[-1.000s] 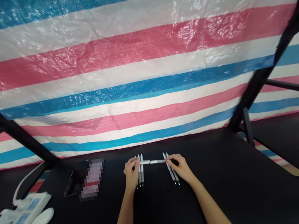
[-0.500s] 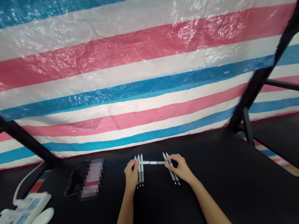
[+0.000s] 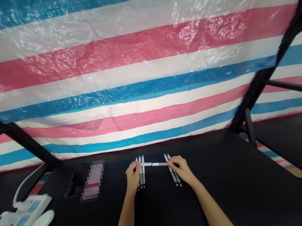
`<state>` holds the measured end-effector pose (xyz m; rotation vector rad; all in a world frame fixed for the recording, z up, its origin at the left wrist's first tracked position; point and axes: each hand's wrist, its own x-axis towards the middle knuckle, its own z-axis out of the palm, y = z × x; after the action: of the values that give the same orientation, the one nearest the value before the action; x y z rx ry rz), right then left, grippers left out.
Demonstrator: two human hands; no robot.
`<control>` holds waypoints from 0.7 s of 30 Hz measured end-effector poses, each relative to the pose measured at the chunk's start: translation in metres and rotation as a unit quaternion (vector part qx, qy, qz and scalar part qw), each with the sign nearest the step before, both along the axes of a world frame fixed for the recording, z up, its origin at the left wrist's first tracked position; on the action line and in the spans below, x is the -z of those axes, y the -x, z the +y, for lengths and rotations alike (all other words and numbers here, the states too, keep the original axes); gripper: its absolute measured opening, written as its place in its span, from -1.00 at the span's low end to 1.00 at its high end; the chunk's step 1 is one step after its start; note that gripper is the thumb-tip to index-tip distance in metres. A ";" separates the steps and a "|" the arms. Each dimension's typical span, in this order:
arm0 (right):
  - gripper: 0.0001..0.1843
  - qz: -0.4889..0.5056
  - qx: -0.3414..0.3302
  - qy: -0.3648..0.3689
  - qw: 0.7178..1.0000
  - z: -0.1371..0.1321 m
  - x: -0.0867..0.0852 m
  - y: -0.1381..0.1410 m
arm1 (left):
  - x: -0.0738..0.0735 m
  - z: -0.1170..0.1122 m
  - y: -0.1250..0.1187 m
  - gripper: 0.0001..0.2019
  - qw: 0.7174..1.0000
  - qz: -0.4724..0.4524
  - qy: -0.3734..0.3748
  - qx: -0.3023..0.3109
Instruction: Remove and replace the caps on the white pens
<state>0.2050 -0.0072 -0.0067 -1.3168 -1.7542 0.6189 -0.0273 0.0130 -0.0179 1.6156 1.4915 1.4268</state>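
Note:
On the black table [image 3: 167,210] my left hand [image 3: 133,176] and my right hand [image 3: 181,169] pinch the two ends of one white pen [image 3: 154,163], held level between them. Under the left hand lie three grey-and-white pens [image 3: 142,176] side by side, pointing away from me. Two more pens [image 3: 173,175] lie side by side under the right hand. The held pen spans the gap from one group to the other.
A dark phone or tablet with a blurred patch [image 3: 87,181] lies left of the pens. A white power strip [image 3: 16,224] with a cable and a white mouse [image 3: 42,222] sit at the left edge. A striped tarp [image 3: 144,71] hangs behind, crossed by black frame bars [image 3: 263,75].
The hands and the held pen have barely shifted; the pen stays level between both hands.

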 end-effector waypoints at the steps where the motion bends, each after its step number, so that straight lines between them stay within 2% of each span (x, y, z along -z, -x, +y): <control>1: -0.61 -0.002 0.000 -0.002 1.000 0.000 0.000 0.000 | 0.000 0.000 0.000 -0.63 1.000 0.001 0.000 0.001; 16: -0.57 -0.004 -0.006 -0.008 1.000 0.002 0.003 0.000 | 0.000 0.001 0.000 -0.62 1.000 -0.006 0.013 -0.001; 21: -0.56 0.006 -0.004 0.001 1.000 0.002 0.003 0.000 | -0.002 -0.001 -0.002 -0.60 0.999 0.029 0.034 -0.012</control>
<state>0.2051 -0.0050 -0.0101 -1.3052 -1.7492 0.6315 -0.0257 0.0121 -0.0158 1.6150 1.5790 1.3387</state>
